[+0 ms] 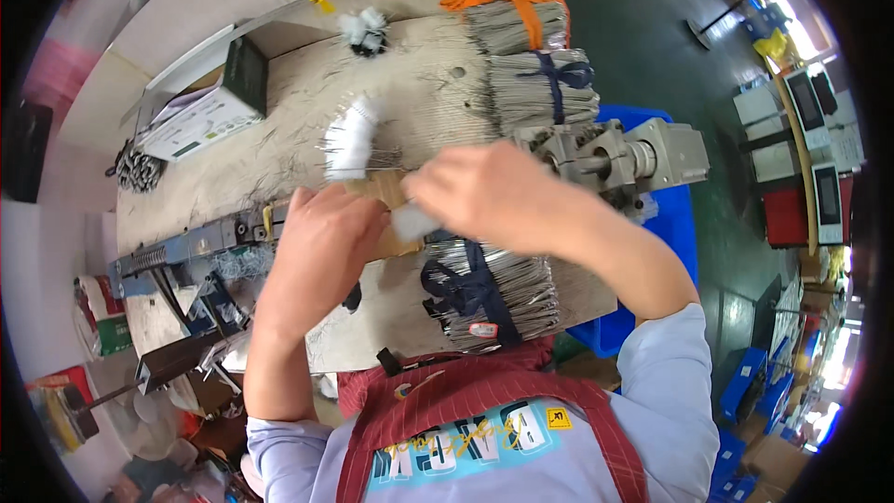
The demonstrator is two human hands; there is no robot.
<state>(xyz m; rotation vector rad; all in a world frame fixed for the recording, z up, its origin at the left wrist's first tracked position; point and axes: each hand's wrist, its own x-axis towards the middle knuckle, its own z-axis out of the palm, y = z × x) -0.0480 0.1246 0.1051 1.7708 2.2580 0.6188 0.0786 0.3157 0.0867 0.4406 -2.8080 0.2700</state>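
Left hand [321, 242] pressing down on a tan cardboard piece [386, 191], fingers curled, right hand [484, 196] pinching a white fluffy tuft [413, 222] just beside it, white bristle brush [352, 138] lying just beyond, tied wire bundle [484, 293] sitting near, metal machine block [610, 158] standing rightward.

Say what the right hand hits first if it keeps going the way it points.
The right hand points to the person's left, toward the white bristly tuft on thin wires. That tuft looks first in line, though the left hand sits close below; depth is unclear.
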